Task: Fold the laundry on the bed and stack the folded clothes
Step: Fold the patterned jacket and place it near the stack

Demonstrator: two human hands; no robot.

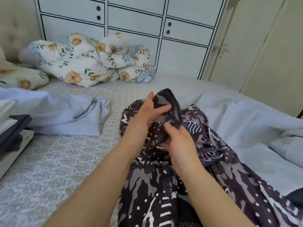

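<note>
Head view: both forearms reach forward over the bed point(54, 154). The left hand point(150, 110) grips a raised bunch of the dark patterned garment point(164, 185), thumb laid across the cloth. The right hand point(178, 141), just nearer, pinches the same bunch with curled fingers. The garment lies mid-bed, its long axis running from the near edge toward the far side, between two pale blue cloths.

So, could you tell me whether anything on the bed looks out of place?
Nothing looks damaged or spilled. The floral duvet lies bunched at the far edge, and a pale blue sheet is crumpled beside the folded stack.
</note>
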